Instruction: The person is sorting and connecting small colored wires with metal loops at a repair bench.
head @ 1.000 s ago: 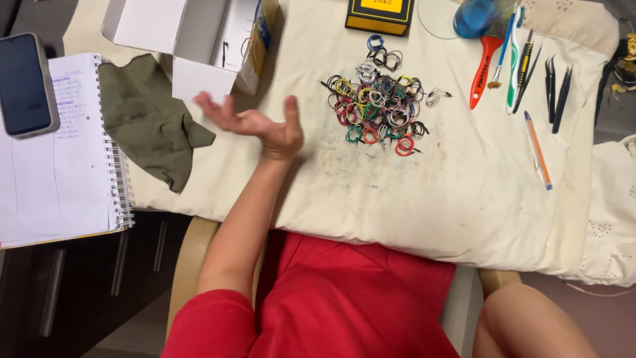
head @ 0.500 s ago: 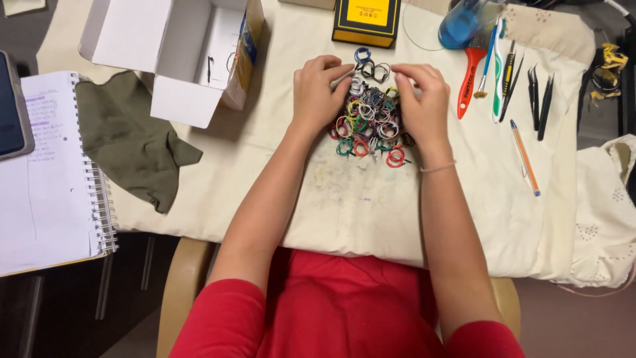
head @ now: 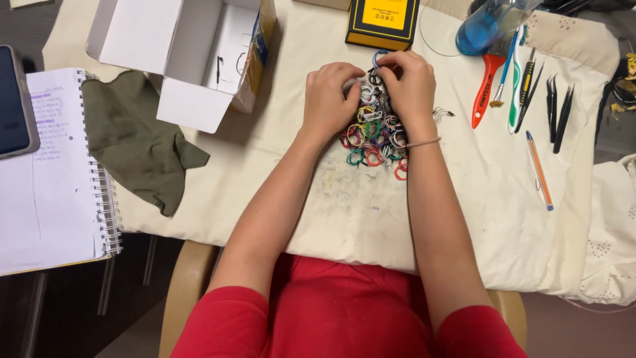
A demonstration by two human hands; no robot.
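Note:
A heap of small coloured wire loops [head: 372, 142] lies on a cream cloth [head: 344, 199] in front of me. My left hand [head: 329, 97] rests on the heap's left side, fingers curled into the loops. My right hand [head: 409, 86] covers the top right of the heap, fingertips pinching loops near its upper edge. The two hands nearly meet over the heap. What each finger grips is hidden under the hands.
An open white cardboard box [head: 192, 56] stands at the upper left, a yellow-and-black box [head: 384, 23] beyond the heap. A green rag [head: 136, 142], spiral notebook [head: 50, 172] and phone [head: 13, 99] lie left. A red-handled tool [head: 485, 89], tweezers [head: 556, 106] and pens [head: 538, 169] lie right.
The view has drawn closer. Both hands have pressed together toward the top of the heap; a second ago only the left hand was out, palm up and off the loops.

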